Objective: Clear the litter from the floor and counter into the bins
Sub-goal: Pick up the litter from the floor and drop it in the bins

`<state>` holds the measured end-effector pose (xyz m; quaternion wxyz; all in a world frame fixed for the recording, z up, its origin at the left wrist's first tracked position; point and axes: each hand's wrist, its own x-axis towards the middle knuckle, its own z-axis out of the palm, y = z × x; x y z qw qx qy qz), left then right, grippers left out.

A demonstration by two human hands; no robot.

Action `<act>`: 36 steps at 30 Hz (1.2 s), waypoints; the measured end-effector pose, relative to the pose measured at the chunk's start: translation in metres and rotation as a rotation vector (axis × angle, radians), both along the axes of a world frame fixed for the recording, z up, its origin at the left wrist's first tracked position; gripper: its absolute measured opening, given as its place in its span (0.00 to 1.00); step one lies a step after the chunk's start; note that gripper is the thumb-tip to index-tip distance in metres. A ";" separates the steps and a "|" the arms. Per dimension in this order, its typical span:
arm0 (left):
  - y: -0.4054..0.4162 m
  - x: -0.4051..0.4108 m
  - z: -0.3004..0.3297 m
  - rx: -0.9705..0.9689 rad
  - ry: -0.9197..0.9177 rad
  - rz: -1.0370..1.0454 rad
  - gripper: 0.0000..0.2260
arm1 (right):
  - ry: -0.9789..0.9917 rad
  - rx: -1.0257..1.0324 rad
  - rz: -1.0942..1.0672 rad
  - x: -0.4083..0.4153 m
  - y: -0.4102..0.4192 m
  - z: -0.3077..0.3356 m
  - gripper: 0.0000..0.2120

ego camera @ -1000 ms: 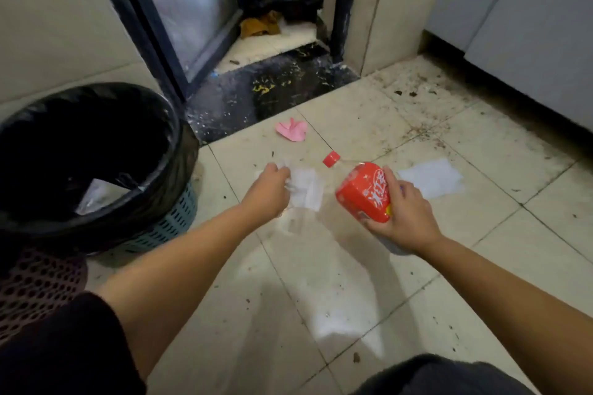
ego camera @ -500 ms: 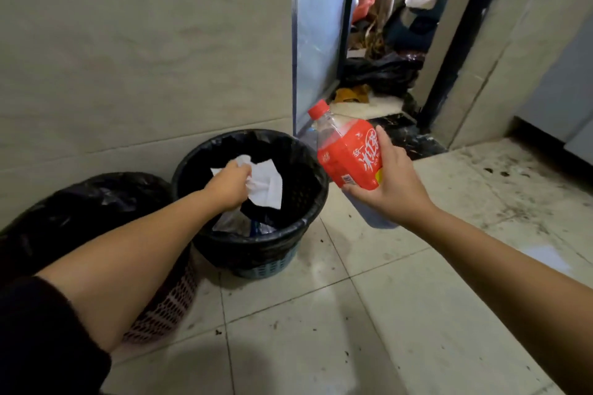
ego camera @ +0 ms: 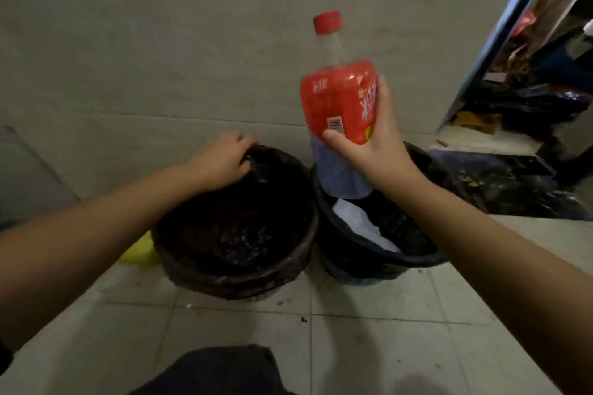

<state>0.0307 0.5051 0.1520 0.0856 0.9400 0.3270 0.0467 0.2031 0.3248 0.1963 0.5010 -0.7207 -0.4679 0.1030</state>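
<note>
1. Pale tiled floor (ego camera: 385,330) meets a plain wall at the far side, with two black-lined bins standing side by side against it.
2. Held upright in the right hand (ego camera: 369,151), the bottle (ego camera: 337,99) hangs above the far rim of the right bin (ego camera: 417,261); the fingers wrap its red label, thumb across the near side.
3. On the far rim of the left bin (ego camera: 301,231) rests the left hand (ego camera: 221,157), its fingers curled over the liner and carrying nothing.
4. To drop it cleanly, I would bring the bottle nearer over the chosen bin's mouth, lower it, then open the grip; steadying the liner helps.
5. White paper (ego camera: 359,221) already lies inside the right bin.
6. Which bin the bottle is meant for is unclear. The left bin's interior is too dark to read, a yellow object (ego camera: 141,253) is half hidden behind it, and no counter is in view.
</note>
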 end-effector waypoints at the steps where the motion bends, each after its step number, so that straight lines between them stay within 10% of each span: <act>1: 0.015 -0.025 -0.009 0.009 0.038 0.109 0.21 | 0.048 -0.003 0.050 -0.020 0.024 -0.006 0.54; 11: 0.046 -0.089 -0.083 -0.388 -0.211 0.464 0.20 | 0.008 -0.987 0.202 -0.096 0.089 -0.129 0.53; 23: 0.051 -0.086 -0.088 -0.337 -0.251 0.443 0.22 | -0.140 -1.440 0.331 -0.104 0.139 -0.210 0.65; 29: 0.046 -0.071 -0.065 -0.052 0.017 0.441 0.21 | -0.027 -1.223 0.448 -0.076 0.141 -0.141 0.45; 36: 0.019 0.092 -0.003 -0.050 -0.246 0.055 0.19 | 0.003 -0.595 0.101 0.036 0.083 -0.025 0.12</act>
